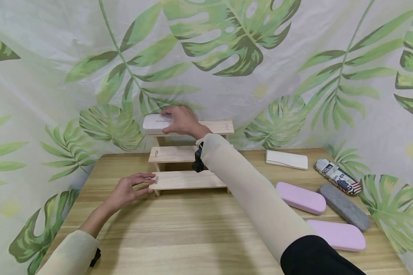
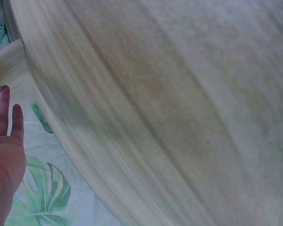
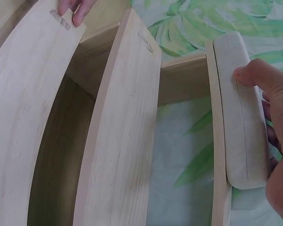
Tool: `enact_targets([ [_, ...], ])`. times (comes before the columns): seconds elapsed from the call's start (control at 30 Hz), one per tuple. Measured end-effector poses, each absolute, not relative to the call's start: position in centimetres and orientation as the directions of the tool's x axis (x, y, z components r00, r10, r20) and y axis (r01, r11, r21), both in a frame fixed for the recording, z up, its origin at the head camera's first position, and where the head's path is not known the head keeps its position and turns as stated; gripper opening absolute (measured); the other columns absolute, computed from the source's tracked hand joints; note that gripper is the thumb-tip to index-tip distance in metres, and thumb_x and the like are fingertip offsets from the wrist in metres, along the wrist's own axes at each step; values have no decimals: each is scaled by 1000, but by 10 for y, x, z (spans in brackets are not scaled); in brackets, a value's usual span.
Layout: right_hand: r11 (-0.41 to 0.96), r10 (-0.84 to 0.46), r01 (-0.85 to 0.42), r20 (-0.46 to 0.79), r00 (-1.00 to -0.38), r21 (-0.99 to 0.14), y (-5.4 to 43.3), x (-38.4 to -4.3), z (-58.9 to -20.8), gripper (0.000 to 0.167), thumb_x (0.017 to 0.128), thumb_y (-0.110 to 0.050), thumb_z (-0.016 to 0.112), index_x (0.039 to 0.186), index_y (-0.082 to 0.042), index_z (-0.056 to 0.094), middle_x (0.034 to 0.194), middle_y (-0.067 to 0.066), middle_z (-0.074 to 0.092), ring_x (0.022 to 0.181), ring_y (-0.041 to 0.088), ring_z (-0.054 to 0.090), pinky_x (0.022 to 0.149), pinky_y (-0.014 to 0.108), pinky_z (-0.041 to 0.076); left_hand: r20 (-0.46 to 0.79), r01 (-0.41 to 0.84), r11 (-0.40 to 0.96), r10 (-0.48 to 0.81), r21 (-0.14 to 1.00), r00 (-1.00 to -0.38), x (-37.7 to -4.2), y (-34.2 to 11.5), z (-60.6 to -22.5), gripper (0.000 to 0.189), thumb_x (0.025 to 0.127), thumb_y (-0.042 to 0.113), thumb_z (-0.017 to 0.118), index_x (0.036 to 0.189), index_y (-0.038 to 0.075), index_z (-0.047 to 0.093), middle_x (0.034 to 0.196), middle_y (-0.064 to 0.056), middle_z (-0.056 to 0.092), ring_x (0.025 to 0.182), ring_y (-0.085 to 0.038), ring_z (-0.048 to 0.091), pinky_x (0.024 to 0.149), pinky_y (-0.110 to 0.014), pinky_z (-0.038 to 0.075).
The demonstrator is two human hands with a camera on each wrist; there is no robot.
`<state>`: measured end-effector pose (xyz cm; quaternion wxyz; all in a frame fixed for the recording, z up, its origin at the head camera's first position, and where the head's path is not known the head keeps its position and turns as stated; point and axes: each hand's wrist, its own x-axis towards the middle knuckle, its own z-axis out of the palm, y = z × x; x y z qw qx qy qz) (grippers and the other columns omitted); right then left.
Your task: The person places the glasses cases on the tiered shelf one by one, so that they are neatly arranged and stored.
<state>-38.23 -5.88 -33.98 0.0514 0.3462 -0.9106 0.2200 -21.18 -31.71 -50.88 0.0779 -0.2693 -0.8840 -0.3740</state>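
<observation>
A pale, rounded glasses case point(image 1: 155, 123) with small lettering lies along the left part of the top step of a three-tier wooden stand point(image 1: 189, 179). My right hand point(image 1: 182, 120) grips this case, the thumb on its near side and the fingers behind, as the right wrist view shows; the case point(image 3: 240, 113) sits right at the top board. Down at the lowest step, my left hand point(image 1: 130, 191) touches the board's left end with its fingertips point(image 3: 78, 16). The left wrist view catches only part of that left hand point(image 2: 7, 160), its fingers fairly straight.
To the right on the wooden table point(image 1: 192, 236) lie two pink cases point(image 1: 301, 197), a grey case point(image 1: 344, 206), a printed case point(image 1: 337, 176) and a flat white case point(image 1: 286, 159). A leaf-patterned sheet point(image 1: 227, 95) hangs behind the stand.
</observation>
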Motion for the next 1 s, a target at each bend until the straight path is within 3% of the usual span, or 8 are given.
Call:
enact_targets([
  [1.0,641,-622,-665,247,-743,-384,-66,-385,-341,61,86,-36,88,141,-18,69,138,-2,72,113,13,69,93,25,51,335,524,572,408,631,-849,-211,-317,-508,35,88,7,87,123,7,79,134,-9,73,124,-35,68,104,-4,40],
])
